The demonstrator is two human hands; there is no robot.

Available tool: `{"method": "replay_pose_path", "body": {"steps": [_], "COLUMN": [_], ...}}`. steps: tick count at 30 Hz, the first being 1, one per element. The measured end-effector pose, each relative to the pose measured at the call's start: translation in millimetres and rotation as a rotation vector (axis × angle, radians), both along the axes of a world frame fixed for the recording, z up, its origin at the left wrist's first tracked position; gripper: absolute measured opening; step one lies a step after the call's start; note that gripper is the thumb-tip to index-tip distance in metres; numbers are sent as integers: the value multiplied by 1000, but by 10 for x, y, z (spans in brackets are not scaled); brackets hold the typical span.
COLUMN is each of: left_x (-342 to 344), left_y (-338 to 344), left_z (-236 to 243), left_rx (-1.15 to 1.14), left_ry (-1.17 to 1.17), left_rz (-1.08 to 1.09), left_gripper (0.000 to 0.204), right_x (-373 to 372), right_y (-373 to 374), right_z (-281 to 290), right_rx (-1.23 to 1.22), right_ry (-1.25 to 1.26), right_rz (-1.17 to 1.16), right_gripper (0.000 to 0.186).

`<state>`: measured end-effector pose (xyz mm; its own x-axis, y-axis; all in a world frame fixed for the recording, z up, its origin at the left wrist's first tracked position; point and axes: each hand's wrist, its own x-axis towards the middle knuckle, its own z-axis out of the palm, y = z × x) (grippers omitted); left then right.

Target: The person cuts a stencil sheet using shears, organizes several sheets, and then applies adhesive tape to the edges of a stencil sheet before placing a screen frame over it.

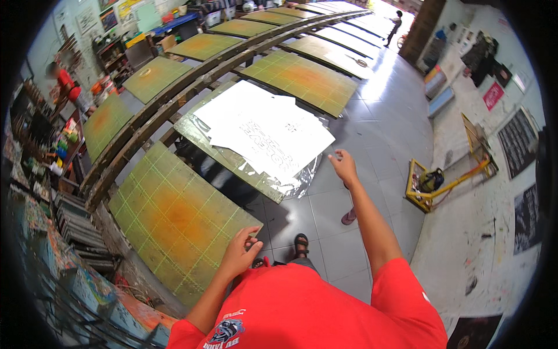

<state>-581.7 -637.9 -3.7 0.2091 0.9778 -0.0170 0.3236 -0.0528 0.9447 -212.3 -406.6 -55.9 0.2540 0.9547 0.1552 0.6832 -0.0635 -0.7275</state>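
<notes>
My left hand (240,253) hovers at the near right corner of a green board (168,218) with a yellow grid and orange stains. Its fingers are loosely bent and apart, with nothing in them. To the right of a pile of white sheets (261,125), my right hand (345,167) is raised with thumb and fingers apart, holding nothing I can see. Black outlined lettering shows on the top sheets, which lie fanned out. Under them, clear plastic film (299,185) hangs over the front edge of another green board (229,166).
More gridded boards (305,78) stretch away in rows along a dark rail (192,84). A roll of tape (361,62) lies on one. Yellow frames (427,195) lean by the right wall. One person in red (67,84) stands at left, another (396,28) far back.
</notes>
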Motion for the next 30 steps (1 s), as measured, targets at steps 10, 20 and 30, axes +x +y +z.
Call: {"method": "replay_pose_path", "body": {"steps": [10, 20, 30], "left_x": [508, 978, 1128], "left_y": [-208, 223, 1114], "left_z": [-482, -343, 139], "left_rx": [-162, -147, -30], "left_ry": [-248, -251, 49], "left_rz": [658, 727, 548], "left_gripper": [35, 35, 37], "right_x": [212, 667, 587], "right_y": [1085, 1567, 1981], "right_z": [-228, 477, 1565], "right_rx": [-53, 336, 663], "right_ry": [-85, 240, 295], "right_rz": [65, 205, 482], "right_gripper": [40, 18, 11]}}
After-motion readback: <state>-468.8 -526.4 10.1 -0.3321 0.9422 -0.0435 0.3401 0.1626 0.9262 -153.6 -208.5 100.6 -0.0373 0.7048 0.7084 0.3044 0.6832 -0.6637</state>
